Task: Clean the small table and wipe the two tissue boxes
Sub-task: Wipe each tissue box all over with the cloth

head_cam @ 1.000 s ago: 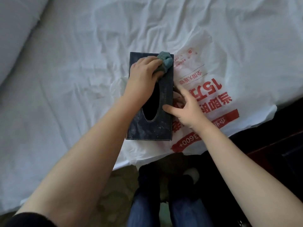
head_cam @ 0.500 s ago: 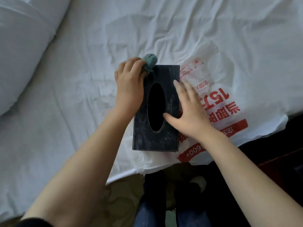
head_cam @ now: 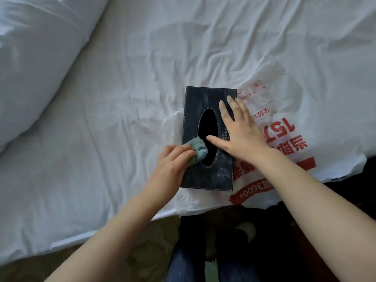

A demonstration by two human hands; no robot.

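Observation:
A dark, dusty tissue box (head_cam: 203, 98) with an oval opening lies flat on a white plastic bag (head_cam: 284, 110) with red print, on a white bed sheet. My left hand (head_cam: 171, 169) grips a small teal cloth (head_cam: 56, 149) pressed on the box's left side beside the opening. My right hand (head_cam: 242, 131) lies flat on the box's right half, fingers straight, thumb stretched across the opening. Only one tissue box is in view.
The white bed sheet (head_cam: 122, 98) fills most of the view, with a white pillow (head_cam: 30, 68) at the upper left. The bed's near edge runs along the bottom, above my legs in jeans (head_cam: 189, 265) and a patterned floor. Dark furniture (head_cam: 362, 196) shows at the right.
My left hand has drawn the cloth from the box's far left corner down its left side towards me. My right hand has slid further onto the box's top.

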